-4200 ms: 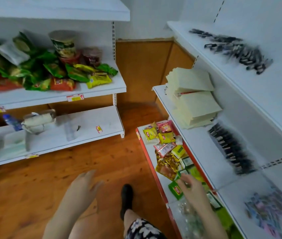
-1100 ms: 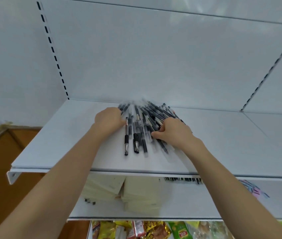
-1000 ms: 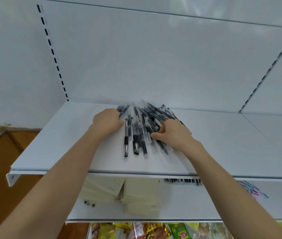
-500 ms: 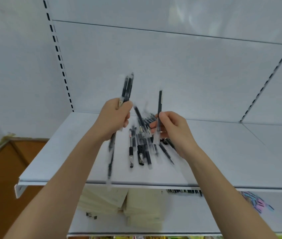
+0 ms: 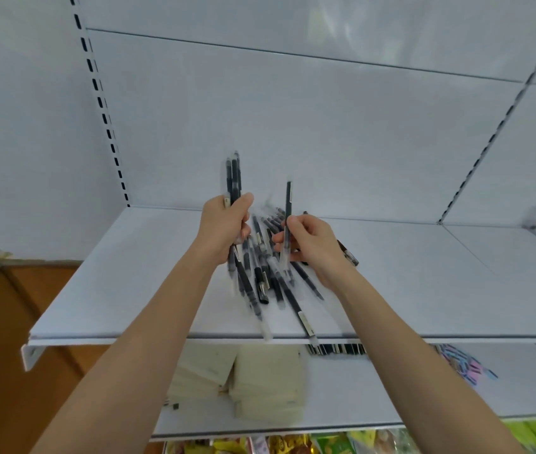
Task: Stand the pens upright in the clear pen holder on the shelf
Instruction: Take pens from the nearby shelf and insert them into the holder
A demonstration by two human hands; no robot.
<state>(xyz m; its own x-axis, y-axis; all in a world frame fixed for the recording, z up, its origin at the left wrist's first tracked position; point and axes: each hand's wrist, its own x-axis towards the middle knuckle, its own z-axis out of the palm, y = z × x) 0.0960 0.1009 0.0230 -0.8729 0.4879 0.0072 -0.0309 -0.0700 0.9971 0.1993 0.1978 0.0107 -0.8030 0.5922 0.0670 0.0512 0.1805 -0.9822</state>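
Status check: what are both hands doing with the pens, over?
Left hand grips several pens upright. Right hand pinches one pen. More pens lie piled on the shelf. Holder not clearly visible.

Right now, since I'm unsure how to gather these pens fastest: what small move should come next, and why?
Probably slip the single pen pinched by the right hand into the bundle the left hand grips upright; that frees the right hand for the loose pile lying on the shelf.

On the shelf [image 5: 129, 283] loose pens [image 5: 261, 283] lie heaped, left hand [image 5: 224, 231] at their 10 o'clock, right hand [image 5: 312, 244] at 2 o'clock, notepads [image 5: 266, 381] on the lower shelf [image 5: 391, 388] beneath.
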